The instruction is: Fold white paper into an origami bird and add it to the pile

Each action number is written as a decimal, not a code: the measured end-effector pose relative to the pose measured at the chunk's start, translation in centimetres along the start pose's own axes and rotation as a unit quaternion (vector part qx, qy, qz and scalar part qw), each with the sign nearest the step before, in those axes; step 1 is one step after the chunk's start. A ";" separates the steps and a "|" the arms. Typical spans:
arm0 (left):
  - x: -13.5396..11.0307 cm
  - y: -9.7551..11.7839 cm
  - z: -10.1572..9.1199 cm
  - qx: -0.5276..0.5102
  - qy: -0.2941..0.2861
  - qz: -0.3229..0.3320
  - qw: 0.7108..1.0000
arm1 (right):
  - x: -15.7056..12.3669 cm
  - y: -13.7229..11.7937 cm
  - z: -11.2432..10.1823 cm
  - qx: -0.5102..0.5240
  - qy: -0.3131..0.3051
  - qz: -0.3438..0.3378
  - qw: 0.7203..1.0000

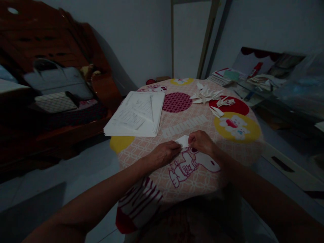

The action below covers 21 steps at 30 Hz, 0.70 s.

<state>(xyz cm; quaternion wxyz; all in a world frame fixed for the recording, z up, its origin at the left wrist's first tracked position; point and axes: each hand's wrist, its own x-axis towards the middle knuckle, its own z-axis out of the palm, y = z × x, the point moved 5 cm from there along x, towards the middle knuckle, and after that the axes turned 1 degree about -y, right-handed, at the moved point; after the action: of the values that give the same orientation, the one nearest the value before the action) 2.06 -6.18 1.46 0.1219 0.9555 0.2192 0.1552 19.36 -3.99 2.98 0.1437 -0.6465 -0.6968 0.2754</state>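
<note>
A small folded piece of white paper (184, 141) lies low over the patterned tablecloth (141, 148), between my two hands. My left hand (165, 153) pinches its left edge with the fingers together. At the right edge, my right hand (201, 141) closes thumb and fingers on the same paper. Further back on the left is a stack of white paper sheets (158, 114), with loose triangular pieces (144, 108) on top that bear faint writing. At the back right sits a heap of pointed folded paper pieces (206, 94), with several smaller ones beside it.
To the left, a carved wooden bench (45, 33) holds a light handbag (63, 81) and a quilted pouch (55, 103). A glass-topped table (265, 89) on the right carries papers and a red bottle-shaped object (256, 69). The round table's front edge is close to my body.
</note>
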 end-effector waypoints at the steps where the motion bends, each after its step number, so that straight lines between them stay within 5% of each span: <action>1: -0.1 -0.3 -0.2 -0.018 0.004 -0.011 1.000 | 0.0 0.0 0.0 0.004 0.002 -0.001 1.000; 7: 2.5 -2.9 -1.0 -0.055 0.058 -0.127 0.989 | -0.5 -0.1 0.2 0.002 0.012 -0.009 1.000; 14: 8.2 -2.9 0.2 -0.019 -0.030 -0.145 0.989 | -2.4 -0.1 1.2 -0.077 0.095 -0.117 0.986; 21: 8.2 -4.9 -0.3 -0.159 -0.047 -0.234 0.958 | -3.3 0.2 1.5 -0.062 0.133 -0.150 0.978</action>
<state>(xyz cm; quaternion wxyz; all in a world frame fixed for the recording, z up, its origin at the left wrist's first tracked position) 7.09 1.89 2.26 0.3153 0.8518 0.4035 0.1104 19.09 -7.56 2.20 0.2341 -0.5730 -0.7764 0.1189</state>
